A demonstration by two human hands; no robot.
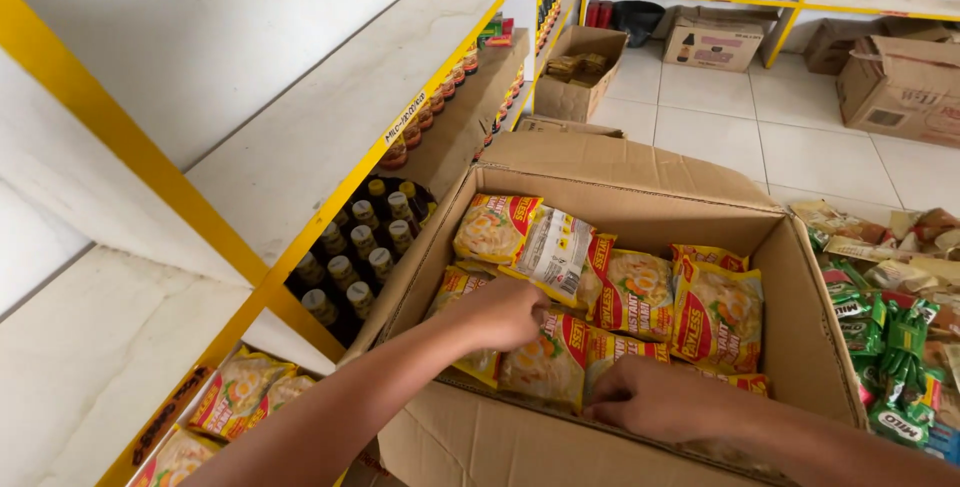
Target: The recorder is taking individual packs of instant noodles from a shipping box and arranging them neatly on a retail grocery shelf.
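Observation:
A large open cardboard box (800,307) sits in front of me, filled with several red-and-yellow instant noodle packets (715,312). My left hand (500,312) reaches into the box and closes on a noodle packet (470,287) near its left side. My right hand (650,397) rests lower in the box, fingers curled around the edge of another noodle packet (545,367) at the front. One packet (555,252) lies on top with its pale back side up.
White shelves with yellow edging (330,207) run along the left; dark bottles (355,252) stand on a lower shelf and more noodle packets (235,397) lie below. Green sachets (900,357) are piled at right. Other cardboard boxes (580,67) stand on the tiled floor behind.

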